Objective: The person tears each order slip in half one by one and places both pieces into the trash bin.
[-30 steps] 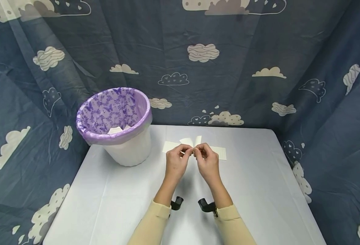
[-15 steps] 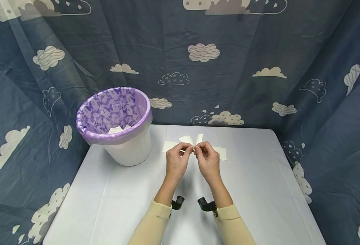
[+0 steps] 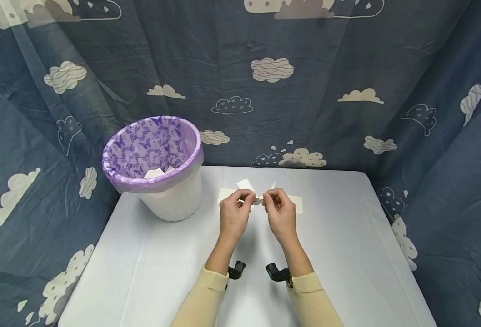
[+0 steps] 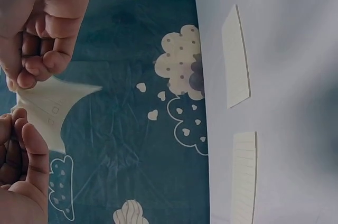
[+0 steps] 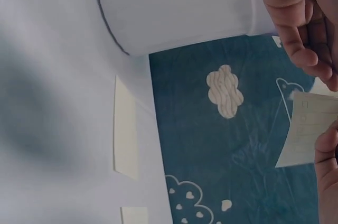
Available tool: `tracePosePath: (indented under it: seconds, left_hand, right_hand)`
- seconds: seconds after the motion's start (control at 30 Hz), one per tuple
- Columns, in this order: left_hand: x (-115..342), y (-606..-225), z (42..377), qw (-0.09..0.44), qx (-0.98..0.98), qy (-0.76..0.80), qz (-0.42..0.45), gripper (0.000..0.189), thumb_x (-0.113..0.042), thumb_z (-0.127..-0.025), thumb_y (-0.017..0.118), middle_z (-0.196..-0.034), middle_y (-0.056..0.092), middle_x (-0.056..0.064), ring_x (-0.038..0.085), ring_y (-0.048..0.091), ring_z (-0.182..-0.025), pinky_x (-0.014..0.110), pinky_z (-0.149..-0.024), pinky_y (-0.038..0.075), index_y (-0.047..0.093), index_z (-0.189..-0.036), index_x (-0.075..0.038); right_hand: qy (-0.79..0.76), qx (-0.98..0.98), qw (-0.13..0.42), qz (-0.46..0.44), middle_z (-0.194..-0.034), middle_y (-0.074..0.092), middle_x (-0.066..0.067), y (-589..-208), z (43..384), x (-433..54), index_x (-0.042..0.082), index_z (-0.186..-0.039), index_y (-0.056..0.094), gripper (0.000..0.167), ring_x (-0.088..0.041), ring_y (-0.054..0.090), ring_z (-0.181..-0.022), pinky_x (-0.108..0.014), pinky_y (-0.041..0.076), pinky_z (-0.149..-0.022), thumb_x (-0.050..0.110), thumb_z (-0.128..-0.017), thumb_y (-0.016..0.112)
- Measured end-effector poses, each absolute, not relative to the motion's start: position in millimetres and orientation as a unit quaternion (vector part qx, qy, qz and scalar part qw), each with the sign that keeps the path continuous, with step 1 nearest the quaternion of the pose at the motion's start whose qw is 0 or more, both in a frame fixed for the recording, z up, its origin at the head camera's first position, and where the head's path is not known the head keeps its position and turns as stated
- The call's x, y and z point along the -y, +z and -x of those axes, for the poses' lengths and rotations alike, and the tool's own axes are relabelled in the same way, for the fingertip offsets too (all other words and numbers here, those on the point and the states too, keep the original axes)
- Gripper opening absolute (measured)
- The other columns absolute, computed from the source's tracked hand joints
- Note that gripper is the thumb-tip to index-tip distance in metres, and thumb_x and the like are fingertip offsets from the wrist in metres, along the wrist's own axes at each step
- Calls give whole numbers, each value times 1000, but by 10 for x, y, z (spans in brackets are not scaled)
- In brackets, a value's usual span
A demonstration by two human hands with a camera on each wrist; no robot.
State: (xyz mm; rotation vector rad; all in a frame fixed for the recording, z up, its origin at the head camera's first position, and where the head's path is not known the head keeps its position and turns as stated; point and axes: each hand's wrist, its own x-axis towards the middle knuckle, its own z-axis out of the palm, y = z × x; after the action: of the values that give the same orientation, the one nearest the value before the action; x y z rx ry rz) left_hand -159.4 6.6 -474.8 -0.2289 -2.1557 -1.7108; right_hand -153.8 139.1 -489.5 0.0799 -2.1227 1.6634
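Both hands pinch a small cream paper slip [image 4: 45, 110] between thumbs and fingertips, above the far part of the table. My left hand [image 3: 234, 213] grips its left part, my right hand [image 3: 281, 215] its right part. Its two corners flare apart beyond the fingers in the head view. Faint printed marks show on it in the left wrist view, where its edge between the corners curves inward. On the table beneath lie two more cream paper slips: a left slip [image 3: 225, 194] and a right slip [image 3: 296, 204], partly behind the hands. The fingers hide part of the held slip.
A white bin [image 3: 172, 204] with a purple butterfly-print liner [image 3: 152, 141] stands at the table's back left, pale paper pieces [image 3: 154, 173] inside. The white-covered table [image 3: 175, 277] ends at a dark blue cloud-print curtain [image 3: 207, 54] behind and at both sides.
The hands have moved slightly apart. The slip's two flaring corners have spread wider, and a strip of it now shows between the fingertips. Bin and table slips have stayed put.
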Motion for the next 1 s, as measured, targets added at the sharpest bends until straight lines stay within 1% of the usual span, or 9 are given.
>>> tracePosePath:
  seconds: [0.33, 0.47, 0.57, 0.77, 0.87, 1.0]
  left_hand:
    - [-56, -4734, 1602, 186, 769, -607, 73, 9, -13, -98, 77, -87, 80, 10, 16, 74, -75, 20, -63, 59, 79, -95, -4]
    - [-45, -4736, 1603, 186, 766, -612, 68, 9, -11, -98, 77, -86, 79, 11, 20, 75, -75, 20, -62, 60, 79, -95, -3]
    - [-32, -4744, 1607, 183, 761, -620, 62, 8, -10, -97, 77, -85, 79, 11, 20, 74, -71, 19, -61, 59, 79, -94, -3]
    - [-10, -4789, 1622, 177, 760, -623, 57, 8, -10, -97, 77, -85, 79, 12, 8, 68, -66, 18, -59, 57, 78, -93, -2]
    - [7, -4820, 1623, 177, 756, -628, 53, 8, -10, -97, 78, -84, 78, 13, 6, 66, -65, 18, -59, 57, 78, -93, -2]
    - [28, -4856, 1621, 174, 754, -632, 43, 8, -10, -97, 77, -83, 78, 13, 6, 65, -63, 18, -58, 56, 79, -93, -3]
  right_hand:
    - [604, 767, 215, -28, -82, 68, -16, -4905, 1549, -1437, -1, -101, 68, 8, -7, 60, -70, -14, 51, -63, 6, -104, 67]
    - [609, 762, 217, -28, -82, 68, -18, -4913, 1557, -1447, -2, -100, 68, 9, -7, 59, -69, -14, 50, -62, 6, -104, 67]
    - [617, 755, 219, -24, -81, 67, -21, -4924, 1568, -1459, -3, -99, 67, 8, -6, 58, -67, -13, 49, -60, 4, -103, 67]
    - [627, 748, 217, -8, -82, 67, -25, -4956, 1581, -1465, -6, -100, 66, 8, -3, 56, -65, -10, 45, -59, 1, -102, 67]
    - [630, 747, 210, 5, -84, 66, -30, -4910, 1552, -1456, -11, -101, 64, 8, -3, 56, -66, -9, 45, -59, -3, -102, 65]
    - [633, 746, 207, 11, -84, 65, -32, -4771, 1467, -1453, -14, -101, 63, 9, -3, 57, -66, -9, 47, -61, -5, -102, 63]
